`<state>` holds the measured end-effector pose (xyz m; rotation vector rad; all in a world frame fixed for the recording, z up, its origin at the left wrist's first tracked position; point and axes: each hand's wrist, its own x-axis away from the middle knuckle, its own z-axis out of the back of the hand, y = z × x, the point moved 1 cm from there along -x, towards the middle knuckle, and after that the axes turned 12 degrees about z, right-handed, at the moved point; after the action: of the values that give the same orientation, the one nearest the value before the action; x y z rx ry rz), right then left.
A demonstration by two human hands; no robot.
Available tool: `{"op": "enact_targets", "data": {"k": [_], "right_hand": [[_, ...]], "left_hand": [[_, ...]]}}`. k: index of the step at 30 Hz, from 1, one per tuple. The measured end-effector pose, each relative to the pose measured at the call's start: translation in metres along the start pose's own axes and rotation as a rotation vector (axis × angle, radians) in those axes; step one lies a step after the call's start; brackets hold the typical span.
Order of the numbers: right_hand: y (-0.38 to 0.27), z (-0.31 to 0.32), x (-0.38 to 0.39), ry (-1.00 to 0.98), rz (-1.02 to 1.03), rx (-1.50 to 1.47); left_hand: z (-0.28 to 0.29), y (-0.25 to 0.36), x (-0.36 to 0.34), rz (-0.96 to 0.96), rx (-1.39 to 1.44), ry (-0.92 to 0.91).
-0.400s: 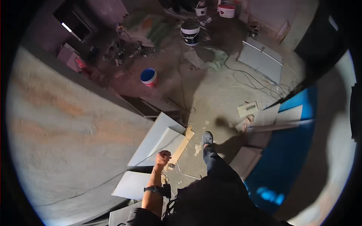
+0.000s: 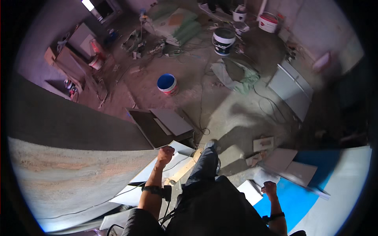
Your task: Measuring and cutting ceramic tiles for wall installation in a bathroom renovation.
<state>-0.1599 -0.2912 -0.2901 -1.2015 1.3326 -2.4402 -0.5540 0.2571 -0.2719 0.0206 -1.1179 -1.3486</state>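
My left hand (image 2: 165, 154) is curled into a loose fist with nothing visible in it. It hangs over white panels (image 2: 147, 167) leaning by the wall, beside a strip of yellowish wood (image 2: 183, 172). My right hand (image 2: 269, 188), also closed with nothing showing in it, is above a blue sheet (image 2: 289, 196) at the right. Next to that hand lie a white board (image 2: 250, 192) and pale tile pieces (image 2: 301, 173). Neither hand visibly touches any of these. A black strap with a small device is on each forearm.
Dark and grey panels (image 2: 173, 121) lean ahead on the left. Beyond them stands a blue-lined bucket (image 2: 167, 83). Farther off are a dark bucket (image 2: 223, 42), a crumpled green sack (image 2: 240, 80), stacked bags (image 2: 177, 25) and a grey panel (image 2: 291, 90). A cable (image 2: 202, 106) crosses the floor.
My view has moved forward into the room, and the far end shows more. My right hand has come into view at the right. My left hand stays closed, now farther along the panels.
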Motion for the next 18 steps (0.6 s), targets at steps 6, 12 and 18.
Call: {"op": "enact_targets", "data": {"k": [6,12,18], "right_hand": [[-0.086,-0.01,-0.136,-0.163,0.067,0.206],[-0.173,0.011,-0.241,-0.495,0.53,0.884],[-0.335,0.009,-0.33,-0.657,0.421,0.951]], "left_hand": [[-0.006,-0.001,-0.101,0.132,0.087,0.139],[-0.028,0.015,-0.18,0.324,-0.045,0.271],[-0.044,0.006,-0.258,0.548,-0.022,0.506]]}}
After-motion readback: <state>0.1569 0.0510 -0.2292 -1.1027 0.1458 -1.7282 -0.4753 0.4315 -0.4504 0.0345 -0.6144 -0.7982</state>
